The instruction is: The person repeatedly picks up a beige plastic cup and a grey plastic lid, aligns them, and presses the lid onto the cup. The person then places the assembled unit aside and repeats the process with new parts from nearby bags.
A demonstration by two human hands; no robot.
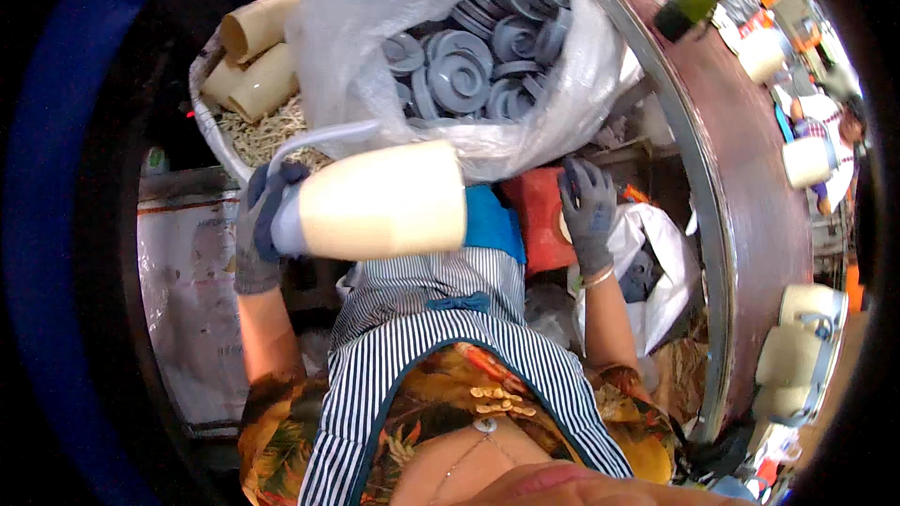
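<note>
1. In the head view, the gloved left hand [262, 225] holds the cream vessel [384, 201] sideways above the person's lap, its fingers wrapped around the grey end piece [289, 222]; a pale curved handle [323, 134] rises beside them.
2. The gloved right hand [589, 220] is at the red object [541, 225], fingers pointing forward; whether they grip it, one cannot tell.
3. Ahead sits a plastic bag [352, 19] of grey round parts [459, 75]; cream tubes [267, 80] stand left of it.
4. Held at one end only, the vessel could tip if the glove slips, or pull loose should the end piece be poorly seated. Swung forward, the handle might snag the bag.
</note>
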